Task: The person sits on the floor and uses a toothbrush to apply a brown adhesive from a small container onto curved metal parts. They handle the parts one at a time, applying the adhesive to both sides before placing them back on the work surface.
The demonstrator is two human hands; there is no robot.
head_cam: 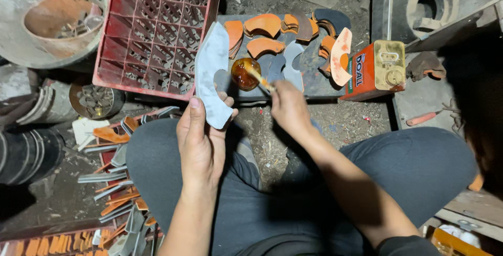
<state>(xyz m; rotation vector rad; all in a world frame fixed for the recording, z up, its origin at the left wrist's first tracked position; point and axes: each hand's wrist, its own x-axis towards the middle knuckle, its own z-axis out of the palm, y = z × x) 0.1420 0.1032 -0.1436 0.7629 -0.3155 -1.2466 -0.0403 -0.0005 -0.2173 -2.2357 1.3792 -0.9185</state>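
My left hand point(200, 139) holds a curved grey crescent-shaped piece point(211, 72) upright by its lower end, thumb along its edge. My right hand point(287, 106) grips a thin stick or brush point(259, 79) whose tip dips into a small round pot of amber glue point(244, 73). The pot stands on a dark board point(314, 85) just beyond my knees. Several more crescent pieces, orange-coated point(263, 24) and grey point(293, 62), lie spread on that board.
A red plastic crate point(157, 25) lies on its side at the upper left, next to a round grey basin point(50, 17). An orange tin can point(374, 70) stands right of the board. Stacked curved pieces point(118, 182) lie at my left thigh. Dirt floor shows between my knees.
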